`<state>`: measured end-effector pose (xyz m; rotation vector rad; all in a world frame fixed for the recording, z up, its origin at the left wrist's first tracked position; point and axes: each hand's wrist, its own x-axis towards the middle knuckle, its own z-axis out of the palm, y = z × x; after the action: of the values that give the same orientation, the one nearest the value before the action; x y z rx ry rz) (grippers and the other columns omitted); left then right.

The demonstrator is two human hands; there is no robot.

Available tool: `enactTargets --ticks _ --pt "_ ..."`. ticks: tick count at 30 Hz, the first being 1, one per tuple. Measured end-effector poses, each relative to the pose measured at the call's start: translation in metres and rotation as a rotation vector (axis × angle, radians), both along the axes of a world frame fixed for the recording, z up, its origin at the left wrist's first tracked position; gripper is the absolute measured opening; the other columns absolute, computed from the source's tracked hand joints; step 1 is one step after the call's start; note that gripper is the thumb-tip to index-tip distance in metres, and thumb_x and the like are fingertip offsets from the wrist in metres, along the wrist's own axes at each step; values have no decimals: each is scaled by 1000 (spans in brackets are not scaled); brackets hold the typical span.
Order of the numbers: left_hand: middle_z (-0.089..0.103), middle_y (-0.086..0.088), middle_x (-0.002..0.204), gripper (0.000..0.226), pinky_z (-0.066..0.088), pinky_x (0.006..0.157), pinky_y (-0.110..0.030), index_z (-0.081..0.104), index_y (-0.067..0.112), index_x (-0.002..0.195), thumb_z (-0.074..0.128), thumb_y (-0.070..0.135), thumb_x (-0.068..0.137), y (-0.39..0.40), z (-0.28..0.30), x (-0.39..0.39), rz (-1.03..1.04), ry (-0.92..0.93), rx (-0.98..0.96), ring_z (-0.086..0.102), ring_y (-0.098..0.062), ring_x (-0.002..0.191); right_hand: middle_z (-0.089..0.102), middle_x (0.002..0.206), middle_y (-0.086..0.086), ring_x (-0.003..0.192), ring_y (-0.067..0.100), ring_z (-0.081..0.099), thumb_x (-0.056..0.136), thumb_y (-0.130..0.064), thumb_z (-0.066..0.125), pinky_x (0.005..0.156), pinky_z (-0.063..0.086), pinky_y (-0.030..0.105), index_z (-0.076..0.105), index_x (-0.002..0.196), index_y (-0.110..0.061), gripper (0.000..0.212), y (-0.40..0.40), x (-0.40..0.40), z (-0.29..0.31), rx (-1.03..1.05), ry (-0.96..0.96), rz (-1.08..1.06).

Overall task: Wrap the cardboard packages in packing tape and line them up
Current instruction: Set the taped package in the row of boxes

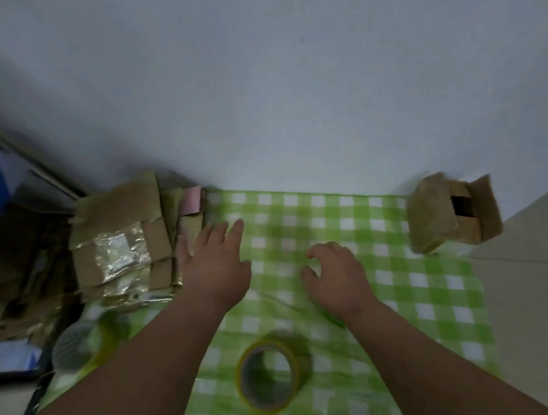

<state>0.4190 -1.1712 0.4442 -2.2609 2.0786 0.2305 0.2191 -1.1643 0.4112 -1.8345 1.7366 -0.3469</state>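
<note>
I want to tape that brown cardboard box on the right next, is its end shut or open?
Open. The small brown cardboard box has an end flap standing out and a dark gap showing beside it.

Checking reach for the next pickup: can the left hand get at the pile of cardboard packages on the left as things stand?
Probably yes. The left hand is open, fingers stretched toward the pile of cardboard packages, right at its near edge, with nothing between them. The tape roll lies nearer the person, out of the way.
</note>
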Motion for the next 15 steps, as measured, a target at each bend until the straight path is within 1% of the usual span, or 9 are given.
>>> enactTargets --ticks 4,6,9,11,13,14,15 --pt "26 9 156 62 1 117 -58 27 35 148 50 41 90 15 8 85 110 -1 -105 15 -19 146 56 126 3 117 27 51 93 -38 55 95 44 38 60 126 -19 38 0 85 7 -1 43 123" --pt "26 7 156 60 2 117 -59 30 34 147 49 40 91 23 9 127 178 -14 -123 15 -22 146 55 129 3 119 27 49 93 -37 55 96 43 39 58 128 -21 39 0 126 8 15 74 187" --pt "19 3 159 65 0 117 -57 24 38 148 51 42 89 29 7 185 270 -46 -70 10 -24 147 51 134 4 122 29 46 93 -40 53 98 44 40 54 134 -23 44 -3 180 9 27 104 233" --pt "14 1 161 67 2 117 -57 22 39 147 51 43 87 29 3 215 335 -14 -34 8 -25 148 46 141 5 127 30 42 94 -43 51 102 41 42 42 146 -25 56 -7 211 9 45 113 216" --pt "10 2 162 71 6 116 -58 19 40 146 52 46 85 27 -1 236 387 22 39 13 -27 148 40 147 4 130 32 38 95 -45 47 104 38 45 27 154 -26 65 -14 237 7 83 115 175" --pt "10 3 162 73 8 116 -58 16 41 147 53 47 84 25 -2 243 413 49 96 19 -27 146 39 149 4 131 33 36 95 -46 46 104 37 46 23 155 -25 68 -17 248 6 114 118 151" --pt "14 4 161 75 12 115 -57 16 42 147 54 48 83 22 -5 250 446 108 153 27 -28 143 38 149 4 131 34 35 95 -46 45 104 35 46 22 155 -24 69 -20 258 5 147 121 124"
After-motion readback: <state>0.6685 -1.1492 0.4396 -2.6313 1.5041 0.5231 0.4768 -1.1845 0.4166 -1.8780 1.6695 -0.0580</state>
